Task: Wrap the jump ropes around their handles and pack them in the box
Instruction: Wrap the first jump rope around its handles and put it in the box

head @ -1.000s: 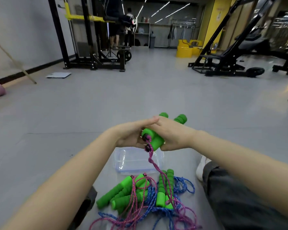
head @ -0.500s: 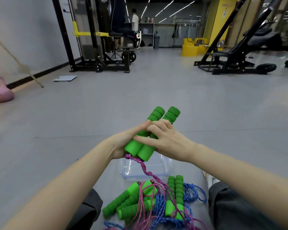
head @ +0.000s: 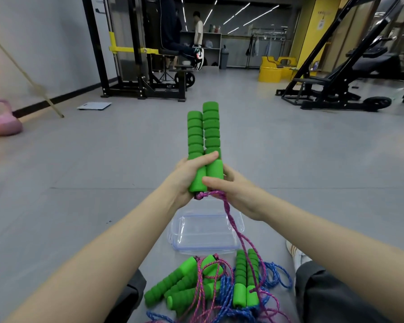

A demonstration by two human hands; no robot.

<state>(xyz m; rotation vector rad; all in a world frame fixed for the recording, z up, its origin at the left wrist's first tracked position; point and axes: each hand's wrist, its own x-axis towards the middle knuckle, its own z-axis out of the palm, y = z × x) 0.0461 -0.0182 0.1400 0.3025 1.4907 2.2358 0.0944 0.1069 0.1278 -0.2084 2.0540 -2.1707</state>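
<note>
1. Raised and tipped upright since the earlier frame, the handles (head: 204, 145) now stand side by side.
2. Left hand (head: 184, 180) fingers close around both; right hand (head: 236, 194) pinches the pink rope (head: 233, 227) just below.
3. Box (head: 205, 231) sits empty beneath the fingers, spare ropes (head: 219, 285) nearer still.
4. Risk: the trailing rope may snag that tangle, dragging it up.
5. Grey gym floor (head: 103, 171); racks behind.
</note>
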